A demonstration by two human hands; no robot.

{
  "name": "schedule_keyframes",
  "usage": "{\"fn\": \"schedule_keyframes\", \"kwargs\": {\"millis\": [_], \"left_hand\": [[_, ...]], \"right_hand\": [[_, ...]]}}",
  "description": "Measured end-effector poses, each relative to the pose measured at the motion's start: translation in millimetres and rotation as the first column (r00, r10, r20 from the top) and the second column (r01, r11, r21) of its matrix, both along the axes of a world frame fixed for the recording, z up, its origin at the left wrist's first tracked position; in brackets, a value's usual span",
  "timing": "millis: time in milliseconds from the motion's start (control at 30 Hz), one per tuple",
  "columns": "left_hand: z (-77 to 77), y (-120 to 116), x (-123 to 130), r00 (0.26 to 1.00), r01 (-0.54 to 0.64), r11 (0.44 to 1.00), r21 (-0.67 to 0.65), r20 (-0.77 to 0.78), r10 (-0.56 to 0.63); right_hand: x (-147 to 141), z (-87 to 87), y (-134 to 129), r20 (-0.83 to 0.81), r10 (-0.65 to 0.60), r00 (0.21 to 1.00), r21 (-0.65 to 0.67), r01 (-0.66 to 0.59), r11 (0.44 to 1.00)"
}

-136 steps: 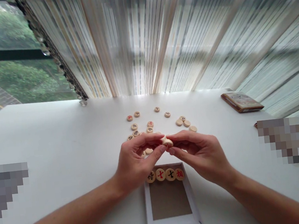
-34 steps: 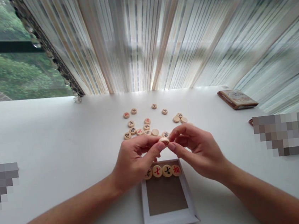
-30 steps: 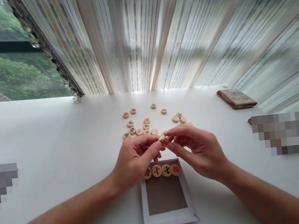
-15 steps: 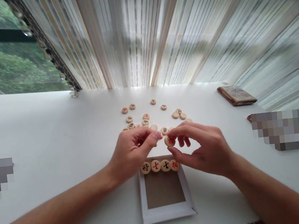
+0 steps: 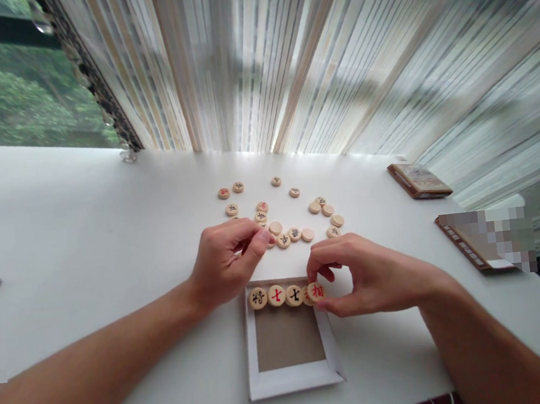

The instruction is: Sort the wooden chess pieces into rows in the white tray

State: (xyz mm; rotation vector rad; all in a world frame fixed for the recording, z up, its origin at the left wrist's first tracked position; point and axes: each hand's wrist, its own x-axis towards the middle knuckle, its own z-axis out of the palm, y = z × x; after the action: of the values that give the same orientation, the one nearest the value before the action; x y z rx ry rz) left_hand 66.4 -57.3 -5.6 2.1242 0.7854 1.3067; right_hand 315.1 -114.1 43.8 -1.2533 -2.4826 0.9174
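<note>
My right hand [image 5: 355, 276] pinches a round wooden piece with a red character [image 5: 317, 292] at the right end of a row in a shallow white box [image 5: 293, 383]. This piece partly covers another red-marked one. To its left in the row lie a black-marked piece [image 5: 257, 298], a red-marked piece [image 5: 277, 296] and a second black-marked piece [image 5: 294, 296]. My left hand [image 5: 227, 258] hovers above the box's upper left corner, thumb and forefinger closed together; whatever is between them, if anything, I cannot make out.
Several loose round pieces, some blank side up, lie beyond the box, among them a blank one [image 5: 307, 234]. Two flat brown-edged boxes [image 5: 419, 180] [image 5: 465, 246] rest at the right. A striped curtain [image 5: 236, 64] hangs behind the white table [image 5: 110, 244].
My right hand has come down with its red-marked piece, from above the box to the right end of the row. The view has shifted slightly.
</note>
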Motion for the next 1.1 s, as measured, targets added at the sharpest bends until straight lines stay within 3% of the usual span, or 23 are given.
{"fn": "schedule_keyframes", "kwargs": {"millis": [300, 1100], "left_hand": [[-2.4, 1.5, -0.1, 1.000, -0.006, 0.999, -0.032, -0.008, 0.006], [-1.2, 0.7, -0.3, 1.000, -0.010, 1.000, -0.012, 0.000, 0.010]], "right_hand": [[-2.4, 0.2, 0.4, 0.058, 0.008, 0.998, -0.065, -0.005, 0.998], [-2.8, 1.5, -2.6, 0.055, -0.015, 0.998, -0.033, 0.016, 0.999]]}}
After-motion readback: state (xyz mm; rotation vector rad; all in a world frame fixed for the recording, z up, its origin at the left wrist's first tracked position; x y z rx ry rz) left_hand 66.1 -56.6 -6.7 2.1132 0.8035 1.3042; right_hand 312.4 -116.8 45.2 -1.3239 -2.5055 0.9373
